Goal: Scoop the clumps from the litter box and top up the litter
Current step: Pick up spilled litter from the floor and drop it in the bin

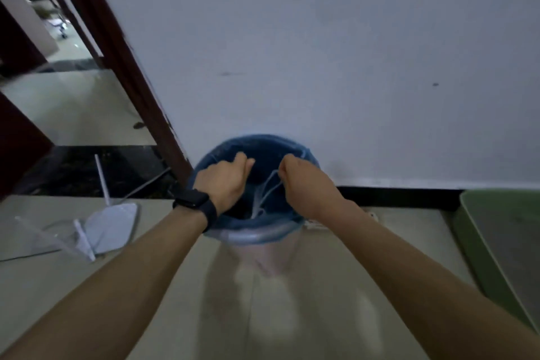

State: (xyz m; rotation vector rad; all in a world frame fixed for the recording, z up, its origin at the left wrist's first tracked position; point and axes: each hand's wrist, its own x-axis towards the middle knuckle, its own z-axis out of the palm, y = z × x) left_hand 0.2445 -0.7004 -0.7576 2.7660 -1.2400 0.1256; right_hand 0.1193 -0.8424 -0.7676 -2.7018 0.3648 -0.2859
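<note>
Both arms reach forward to a round waste bin (254, 231) standing on the floor against the white wall, in the lower middle of the frame. The bin is lined with a blue bag (263, 146) whose edge is folded over the rim. The left hand (225, 181), with a black watch (194, 202) on its wrist, is curled shut at the left side of the bag's opening, apparently gripping the liner edge. The right hand (304, 181) is closed at the right side, and thin pale drawstrings (264, 193) run down from its pinched fingers into the dark inside of the bin. Holding opposite sides like this would keep the bag mouth spread or let the strings be drawn tight; which of the two is under way cannot be told, since the picture is blurred.

The litter box (505, 242), a green tray with a grey inner surface, sits on the floor at the right edge of the frame, well apart from both hands and only partly in view. No scoop or litter bag shows. A white router (114, 225) with upright antennas lies on the floor at the left, near a dark red door frame (128, 73).
</note>
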